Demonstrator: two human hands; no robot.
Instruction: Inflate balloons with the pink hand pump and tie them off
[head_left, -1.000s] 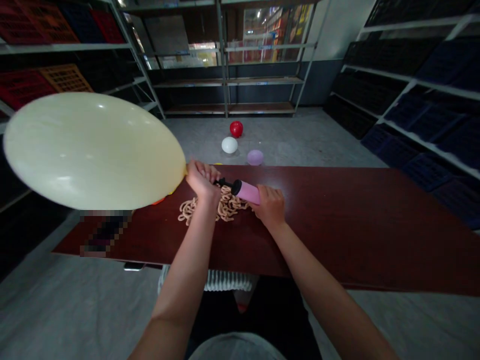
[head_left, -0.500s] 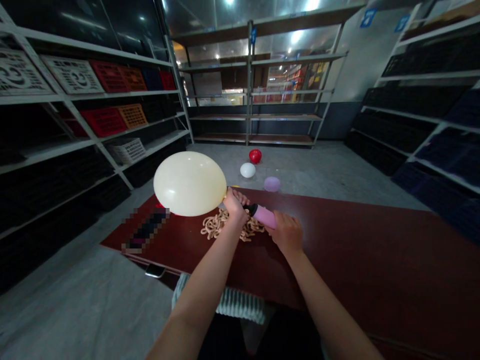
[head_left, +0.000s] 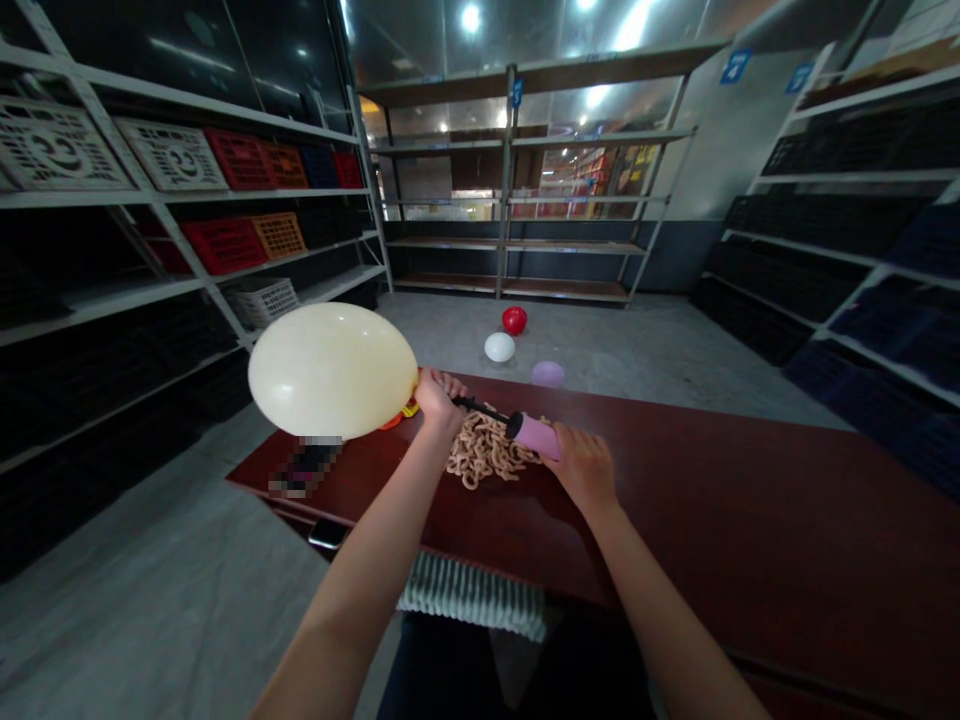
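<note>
A large cream balloon (head_left: pixel 330 370), blown up, extends leftward from my left hand (head_left: pixel 439 398). That hand is closed around the balloon's neck and the black end of a hand pump (head_left: pixel 537 437). Its black rod shows between my hands, drawn out of the pink barrel. My right hand (head_left: pixel 585 465) is wrapped around the barrel. Below the pump, a pile of light-brown curled pieces (head_left: pixel 484 455) lies on the dark red table (head_left: pixel 697 480). Small yellow and orange-red items (head_left: pixel 401 414) lie partly hidden behind my left hand and the balloon.
A pixelated dark object (head_left: pixel 307 466) lies near the table's left end. On the floor beyond are a red balloon (head_left: pixel 514 320), a white balloon (head_left: pixel 499 347) and a lilac balloon (head_left: pixel 548 375). Shelves with crates (head_left: pixel 225 245) stand left; a metal rack (head_left: pixel 570 245) stands behind.
My left hand and the cream balloon have moved left, away from my right hand. More of the pump's black rod shows between my hands. The camera view has shifted slightly.
</note>
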